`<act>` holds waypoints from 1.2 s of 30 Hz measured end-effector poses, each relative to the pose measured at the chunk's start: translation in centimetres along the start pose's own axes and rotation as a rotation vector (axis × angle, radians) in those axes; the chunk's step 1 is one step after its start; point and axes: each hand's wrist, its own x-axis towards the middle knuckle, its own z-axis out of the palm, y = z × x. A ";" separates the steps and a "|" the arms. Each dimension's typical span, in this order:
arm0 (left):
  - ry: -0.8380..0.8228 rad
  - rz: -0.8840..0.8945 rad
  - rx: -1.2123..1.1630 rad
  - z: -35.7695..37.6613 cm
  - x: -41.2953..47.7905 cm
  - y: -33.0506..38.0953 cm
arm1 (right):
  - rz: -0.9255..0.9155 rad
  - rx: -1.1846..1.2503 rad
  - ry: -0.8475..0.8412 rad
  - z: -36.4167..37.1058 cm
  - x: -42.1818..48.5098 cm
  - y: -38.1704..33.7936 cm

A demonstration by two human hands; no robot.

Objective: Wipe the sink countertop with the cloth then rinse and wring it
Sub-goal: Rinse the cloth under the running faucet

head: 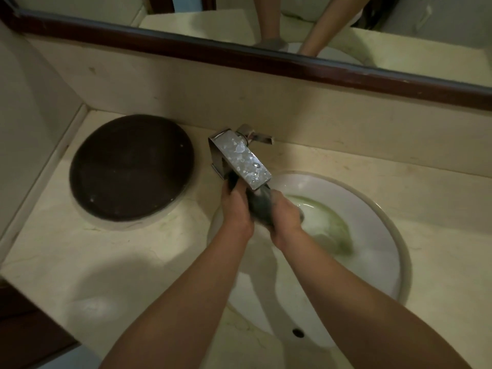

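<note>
Dark grey cloth (259, 209) bunched, wet-looking, gripped by left hand (235, 206) and right hand (286, 214) under faucet (239, 155), frame center.

lid (131, 167) left of faucet (239, 155) | basin (372, 209) before faucet | mirror (239, 30) behind

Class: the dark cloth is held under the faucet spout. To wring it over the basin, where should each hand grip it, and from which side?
Grip the cloth at its two ends, since it is bunched into a short roll. The left hand closes on the end under the faucet, the right hand on the end over the sink. Come from above, so twisting probably drains into the bowl.
</note>
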 end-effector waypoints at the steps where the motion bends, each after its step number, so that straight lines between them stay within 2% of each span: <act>1: 0.024 0.034 0.038 0.0 0.0 0.2 | -0.012 -0.004 0.009 0.0 -0.2 -0.1; 5: 0.029 -0.054 -0.034 0.5 0.1 1.1 | 0.091 0.125 0.050 -0.4 0.0 0.4; 9: -0.016 -0.124 -0.055 0.3 0.3 0.8 | 0.313 0.280 -0.089 -0.6 0.0 0.6; 11: -0.055 -0.160 -0.047 0.3 -0.1 0.8 | 0.353 0.364 -0.168 -0.3 0.0 0.6; 15: -0.039 -0.199 -0.109 0.9 -0.6 0.9 | 0.293 0.434 -0.250 1.8 0.0 0.3; 19: 0.049 -0.098 -0.173 0.9 0.6 0.8 | 0.193 0.326 -0.293 3.4 1.0 0.8; 24: 0.089 -0.147 -0.223 1.3 1.3 0.9 | 0.225 0.192 -0.135 3.4 1.5 0.2; 27: 0.087 -0.219 -0.180 1.8 1.5 1.2 | 0.164 0.069 -0.027 2.9 1.2 -0.6; 29: 0.086 -0.226 -0.167 2.0 1.5 1.4 | 0.128 0.090 0.020 2.5 1.1 -0.9; 33: 0.078 -0.297 -0.116 2.3 1.5 1.7 | 0.093 0.109 0.033 2.2 1.4 -0.4; 36: 0.031 -0.264 -0.095 1.9 1.3 1.9 | 0.120 0.095 0.013 2.1 1.4 0.3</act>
